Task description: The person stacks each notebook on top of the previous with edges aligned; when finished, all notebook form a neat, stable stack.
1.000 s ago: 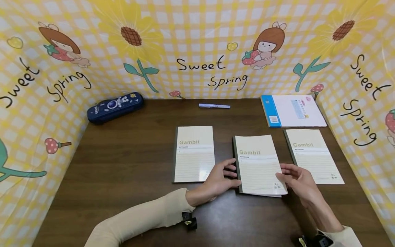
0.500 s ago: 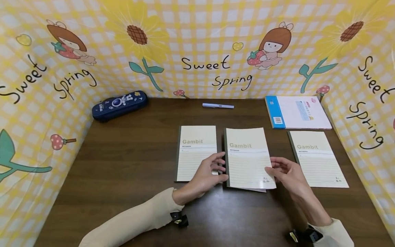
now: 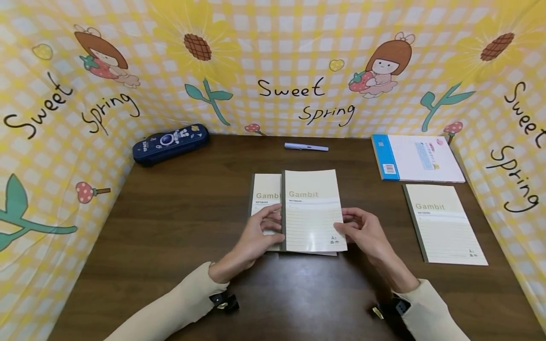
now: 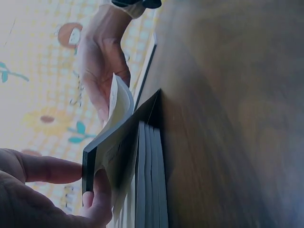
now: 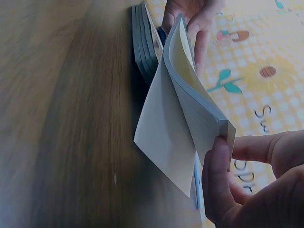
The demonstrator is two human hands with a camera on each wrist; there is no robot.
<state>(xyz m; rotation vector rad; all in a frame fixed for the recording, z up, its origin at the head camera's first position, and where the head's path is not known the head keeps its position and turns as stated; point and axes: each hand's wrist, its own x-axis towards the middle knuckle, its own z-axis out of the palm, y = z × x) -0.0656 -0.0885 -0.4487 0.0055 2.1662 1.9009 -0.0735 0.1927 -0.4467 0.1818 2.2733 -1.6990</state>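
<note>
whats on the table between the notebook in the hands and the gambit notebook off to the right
Nothing: in the head view only bare brown table lies between the held notebook and the right notebook. The right hand grips the held one's right edge.

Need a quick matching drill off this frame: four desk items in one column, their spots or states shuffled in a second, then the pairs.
Things:
1. pencil case
2. pen
3. held notebook
4. blue-spined pad

Places or states:
A. back right corner of the table
B. gripped by the left hand and right hand, overlapping the notebook beneath
C. back left, by the wall
D. back centre, lying alone

Pairs: 1-C, 2-D, 3-B, 4-A
</note>
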